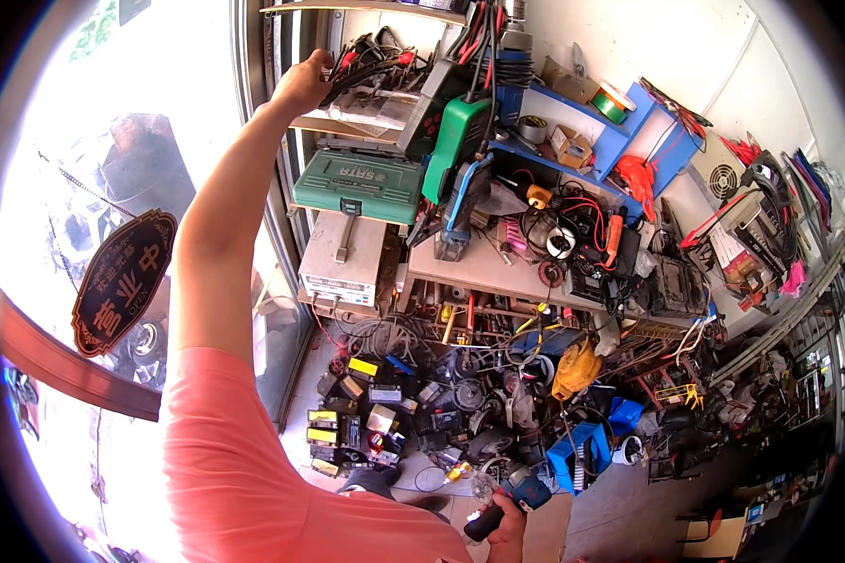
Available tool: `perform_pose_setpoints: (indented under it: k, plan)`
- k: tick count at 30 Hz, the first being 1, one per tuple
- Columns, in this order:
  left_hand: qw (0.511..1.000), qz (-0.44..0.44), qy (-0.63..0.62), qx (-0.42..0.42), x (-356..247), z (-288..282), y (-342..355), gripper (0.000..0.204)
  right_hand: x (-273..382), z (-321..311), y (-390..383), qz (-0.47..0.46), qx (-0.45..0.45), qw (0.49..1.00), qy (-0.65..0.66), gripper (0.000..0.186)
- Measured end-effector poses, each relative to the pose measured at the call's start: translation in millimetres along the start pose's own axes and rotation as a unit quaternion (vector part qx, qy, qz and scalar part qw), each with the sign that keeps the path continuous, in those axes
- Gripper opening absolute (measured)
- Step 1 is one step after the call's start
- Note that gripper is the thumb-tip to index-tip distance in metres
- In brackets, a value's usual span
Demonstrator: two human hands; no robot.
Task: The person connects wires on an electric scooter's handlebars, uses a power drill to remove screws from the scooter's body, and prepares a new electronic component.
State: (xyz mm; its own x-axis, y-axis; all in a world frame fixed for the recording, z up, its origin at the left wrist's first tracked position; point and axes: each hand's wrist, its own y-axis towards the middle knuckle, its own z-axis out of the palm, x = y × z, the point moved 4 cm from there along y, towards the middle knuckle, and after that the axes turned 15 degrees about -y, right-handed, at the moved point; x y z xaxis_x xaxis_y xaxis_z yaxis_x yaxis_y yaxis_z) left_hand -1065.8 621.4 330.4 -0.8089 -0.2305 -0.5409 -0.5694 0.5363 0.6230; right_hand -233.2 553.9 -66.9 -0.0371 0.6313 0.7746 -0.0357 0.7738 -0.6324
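Observation:
My left arm stretches up to a shelf at the upper left. There my left hand [302, 84] is closed at the edge of a pile of black and red-handled tools [377, 68]; its fingertips are partly hidden, and I cannot make out what they grip. Low in the view, near my body, my right hand [509, 527] grips a blue-and-black cordless drill [528, 490]. Below the tool pile, a closed green tool case [359, 184] lies on top of a grey metal box with a handle [340, 258].
A workbench [507, 277] holds cables, a soldering-type tool and a blue rack [573, 117]. Black batteries [352, 427], wheels and a blue crate [577, 455] crowd the floor. A hanging sign [125, 281] and glass door stand left. A green-and-black device [458, 141] hangs mid-shelf.

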Motion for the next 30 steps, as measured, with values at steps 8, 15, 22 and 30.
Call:
perform_pose_setpoints:
  k: [8,15,22,30]
  plan:
    - [0.997,0.044,0.049,0.051,-11,-5,-19,0.021,1,9,0,-0.002,0.013,1.000,0.000,0.035]
    - [0.996,0.044,0.070,0.041,-17,-1,-22,0.031,9,15,-6,-0.009,0.008,1.000,-0.007,0.037]
    - [0.995,0.044,0.068,0.053,-14,-5,-20,0.029,0,9,0,-0.003,0.008,1.000,-0.010,0.037]
    - [0.997,0.040,0.063,0.032,-14,-5,-27,0.028,-4,8,2,-0.010,0.011,1.000,-0.015,0.035]
